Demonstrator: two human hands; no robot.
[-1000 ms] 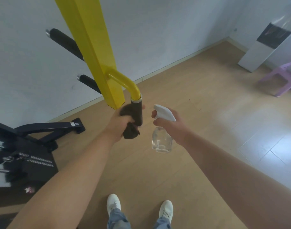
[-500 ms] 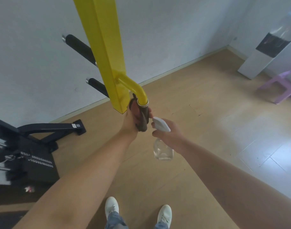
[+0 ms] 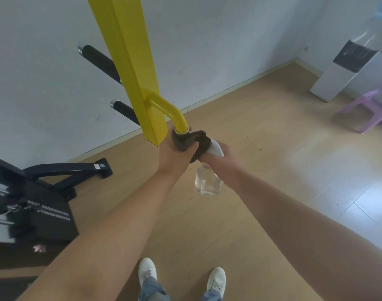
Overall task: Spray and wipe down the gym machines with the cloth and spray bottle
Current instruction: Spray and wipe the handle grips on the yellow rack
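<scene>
A yellow machine arm [image 3: 129, 61] slants down from the top, ending in a curved yellow handle tube [image 3: 170, 111]. My left hand [image 3: 174, 153] grips a dark brown cloth [image 3: 198, 142] wrapped round the handle grip just below the tube's metal collar; the grip itself is hidden by cloth and fingers. My right hand [image 3: 222, 157] holds a clear spray bottle [image 3: 207, 181] with a white trigger head [image 3: 216, 147], right beside the cloth.
Two black padded pegs [image 3: 98, 61] [image 3: 124, 110] stick out behind the yellow arm. A black machine base with a weight stack [image 3: 46, 192] sits at the left. A white unit [image 3: 346, 68] and a purple stool [image 3: 368, 111] stand at far right. Wooden floor lies below.
My left hand with the cloth slid up the handle grip to just under the yellow tube. My right hand with the bottle moved closer to it.
</scene>
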